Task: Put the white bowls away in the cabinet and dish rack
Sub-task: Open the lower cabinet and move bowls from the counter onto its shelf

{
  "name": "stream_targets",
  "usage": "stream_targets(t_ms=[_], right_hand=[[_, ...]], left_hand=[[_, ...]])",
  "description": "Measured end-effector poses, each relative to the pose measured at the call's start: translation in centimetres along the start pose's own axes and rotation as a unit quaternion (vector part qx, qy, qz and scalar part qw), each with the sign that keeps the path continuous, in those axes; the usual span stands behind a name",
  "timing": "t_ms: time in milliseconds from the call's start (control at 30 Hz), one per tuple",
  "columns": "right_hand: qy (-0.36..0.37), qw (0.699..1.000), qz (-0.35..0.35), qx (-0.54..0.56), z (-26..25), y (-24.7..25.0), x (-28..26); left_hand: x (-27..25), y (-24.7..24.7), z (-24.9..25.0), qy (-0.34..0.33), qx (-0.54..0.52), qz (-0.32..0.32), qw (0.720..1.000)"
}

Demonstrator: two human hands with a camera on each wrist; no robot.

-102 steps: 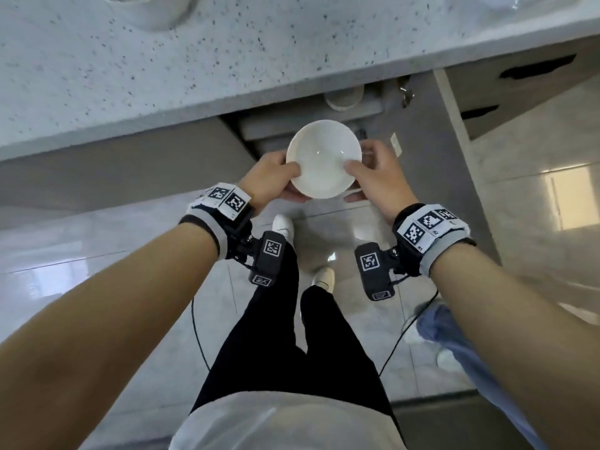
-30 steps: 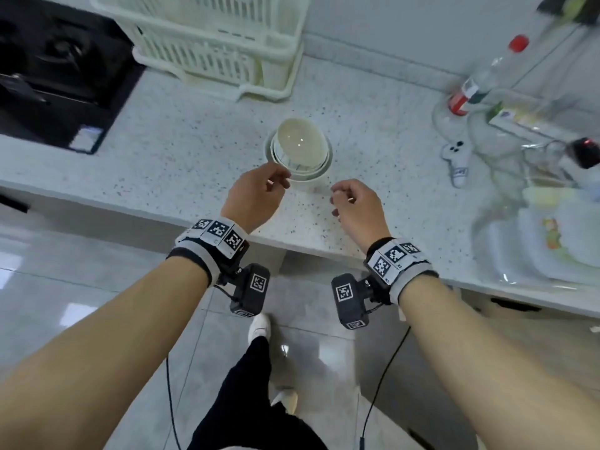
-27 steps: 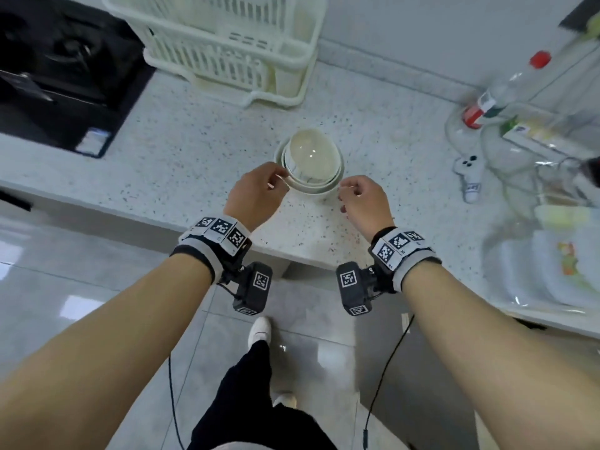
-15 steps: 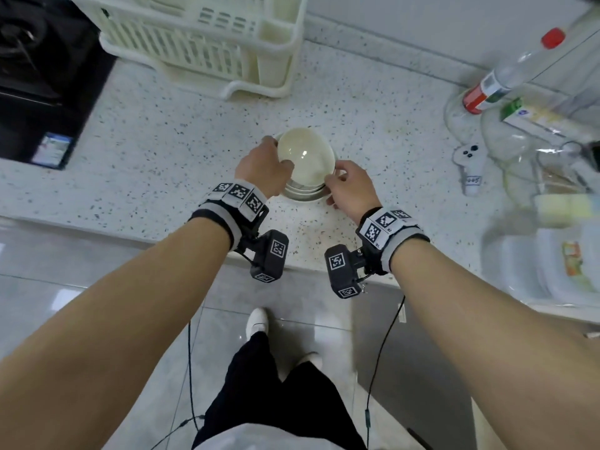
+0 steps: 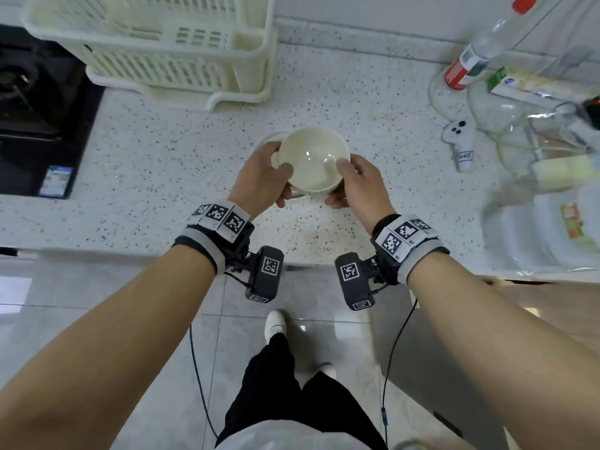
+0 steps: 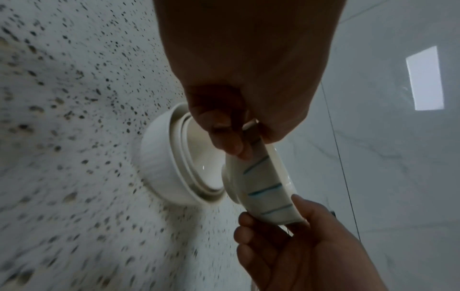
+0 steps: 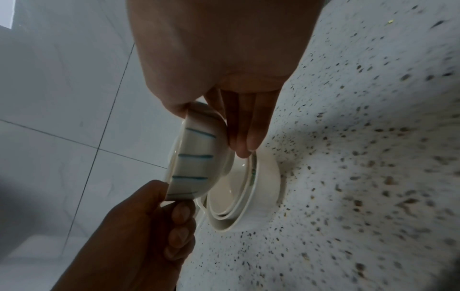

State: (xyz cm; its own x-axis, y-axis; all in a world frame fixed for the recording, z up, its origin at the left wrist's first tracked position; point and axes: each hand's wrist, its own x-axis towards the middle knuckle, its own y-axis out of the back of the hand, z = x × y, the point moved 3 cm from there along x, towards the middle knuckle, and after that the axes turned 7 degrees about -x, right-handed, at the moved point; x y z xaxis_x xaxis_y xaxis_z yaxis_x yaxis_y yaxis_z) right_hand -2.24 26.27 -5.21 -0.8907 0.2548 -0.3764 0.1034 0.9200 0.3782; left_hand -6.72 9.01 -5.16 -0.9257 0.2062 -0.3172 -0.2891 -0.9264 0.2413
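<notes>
Wrist views: white bowl (image 6: 263, 189) – blue stripes outside – gripped by left hand (image 5: 259, 177) and right hand (image 5: 360, 186) above stack (image 6: 169, 167).

Left hand (image 5: 259, 177) and right hand (image 5: 358, 186), thumbs over fingers, both pinching.

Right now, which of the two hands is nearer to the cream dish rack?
Left. The left hand grips the bowl on the side toward the dish rack; the right hand grips the bowl's opposite side, farther from the rack.
</notes>
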Motion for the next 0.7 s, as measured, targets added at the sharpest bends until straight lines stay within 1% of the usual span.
stream_targets(t_ms=[100,233,367,467,567,700], right_hand=[[-0.016,1.000,0.015,0.012,2.2,1.5,-2.4],[-0.021,0.999,0.029,0.037,5.7,4.4,-6.5],[-0.028,0.997,0.048,0.058,11.3,7.3,-11.6],[-0.038,0.995,0.069,0.063,16.4,9.1,-15.7],[-0.053,0.994,0.087,0.049,22.0,9.9,-19.1],[-0.072,0.992,0.103,-0.006,28.9,10.0,-21.5]], left_hand=[[-2.3,-2.1,-0.2,0.007,0.010,-0.036,0.999],[-6.1,-5.9,-0.2,0.006,0.007,-0.066,0.998],[-11.4,-11.0,-1.4,0.016,0.023,-0.089,0.996],[-15.4,-15.0,-3.8,0.030,0.035,-0.115,0.992],[-18.8,-18.8,-7.1,0.061,0.046,-0.154,0.985],[-20.3,-23.0,-12.7,0.097,0.064,-0.182,0.976]])
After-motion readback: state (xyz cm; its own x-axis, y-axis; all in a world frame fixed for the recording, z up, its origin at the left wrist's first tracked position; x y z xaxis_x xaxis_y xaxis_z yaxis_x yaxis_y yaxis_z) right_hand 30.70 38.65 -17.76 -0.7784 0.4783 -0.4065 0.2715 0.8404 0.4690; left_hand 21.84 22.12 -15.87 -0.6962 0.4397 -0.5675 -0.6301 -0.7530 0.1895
